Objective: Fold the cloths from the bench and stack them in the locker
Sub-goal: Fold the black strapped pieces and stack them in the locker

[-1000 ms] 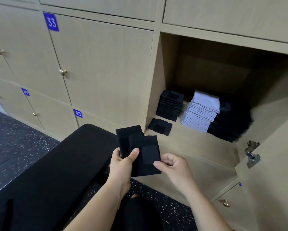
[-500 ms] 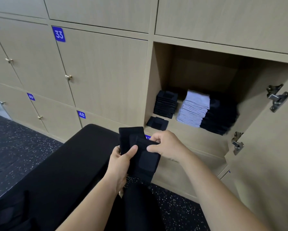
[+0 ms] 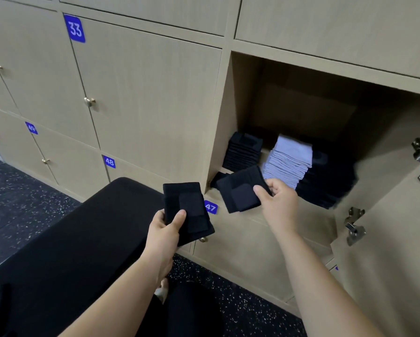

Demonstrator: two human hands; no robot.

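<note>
Since half a second ago, right hand (image 3: pixel 279 203) fingers have carried a pinched black cloth (image 3: pixel 238 193) to the locker (image 3: pixel 226 122) mouth; left hand (image 3: pixel 165 231) fingers grip a second cloth (image 3: pixel 184 205) just past the desk (image 3: pixel 82 239).

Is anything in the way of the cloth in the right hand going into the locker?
No, nothing visible is. The door stands open on the right, and the cloth in the right hand is at the front of the shelf, just above a low black pile.
</note>
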